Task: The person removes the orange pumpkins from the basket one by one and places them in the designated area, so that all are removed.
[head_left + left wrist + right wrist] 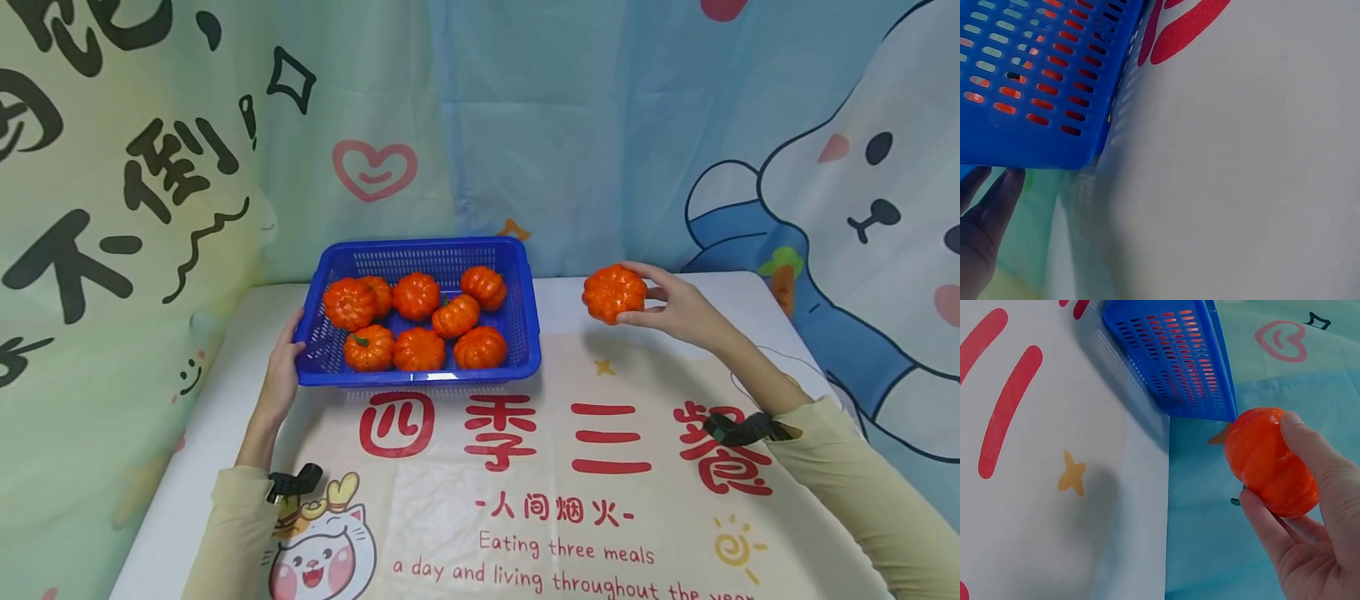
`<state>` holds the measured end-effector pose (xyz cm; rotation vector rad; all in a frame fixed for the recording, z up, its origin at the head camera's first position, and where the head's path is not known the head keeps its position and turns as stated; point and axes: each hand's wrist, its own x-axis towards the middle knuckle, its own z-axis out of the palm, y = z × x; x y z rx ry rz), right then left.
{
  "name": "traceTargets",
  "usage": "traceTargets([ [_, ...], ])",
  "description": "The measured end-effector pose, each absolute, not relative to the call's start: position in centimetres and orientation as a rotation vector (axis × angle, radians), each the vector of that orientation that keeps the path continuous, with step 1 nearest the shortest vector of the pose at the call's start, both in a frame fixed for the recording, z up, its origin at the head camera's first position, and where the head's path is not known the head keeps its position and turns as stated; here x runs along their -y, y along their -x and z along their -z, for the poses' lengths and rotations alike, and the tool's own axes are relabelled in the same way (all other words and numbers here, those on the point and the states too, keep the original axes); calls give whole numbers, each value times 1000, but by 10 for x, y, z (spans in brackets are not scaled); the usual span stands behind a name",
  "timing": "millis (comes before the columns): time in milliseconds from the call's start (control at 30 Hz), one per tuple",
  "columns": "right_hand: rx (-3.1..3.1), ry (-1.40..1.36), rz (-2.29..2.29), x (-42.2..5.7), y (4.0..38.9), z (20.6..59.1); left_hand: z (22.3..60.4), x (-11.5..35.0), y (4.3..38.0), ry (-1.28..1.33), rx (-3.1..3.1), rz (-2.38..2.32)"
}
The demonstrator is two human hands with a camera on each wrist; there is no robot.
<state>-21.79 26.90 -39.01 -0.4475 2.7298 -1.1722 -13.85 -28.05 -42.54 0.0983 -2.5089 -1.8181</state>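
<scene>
A blue plastic basket (420, 377) with slotted walls holds several small orange pumpkins (420, 349), some with green stems. At its left end, my left hand (281, 371) grips the rim, thumb along the edge and fingers against the outside. The left wrist view has those fingers (999, 203) right at the rim, their tips partly hidden. To the right of the basket, my right hand (678, 310) pinches another small ribbed pumpkin (613, 294) between thumb and fingers, above the back of the table. The right wrist view shows this pumpkin (1270, 461) with the thumb across its side.
A pale cloth (555, 467) with red lettering and cartoon prints covers much of the white table (187, 467). Printed curtains (540, 125) hang directly behind the table and along its left and right sides. A thin cable (787, 352) lies near the right edge.
</scene>
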Motion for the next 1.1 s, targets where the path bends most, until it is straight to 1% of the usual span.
traceTargets([
  [333, -2755, 464, 1157, -268, 222, 392, 426, 281, 139, -104, 2509, 1818],
  [633, -2880, 327, 1109, -267, 233, 403, 425, 280, 138, -111, 2506, 1841],
  [900, -2936, 303, 1107, -271, 240, 415, 425, 279, 139, -103, 2515, 1820],
  [1100, -2899, 249, 1149, -269, 240, 415, 425, 280, 138, -113, 2517, 1822],
])
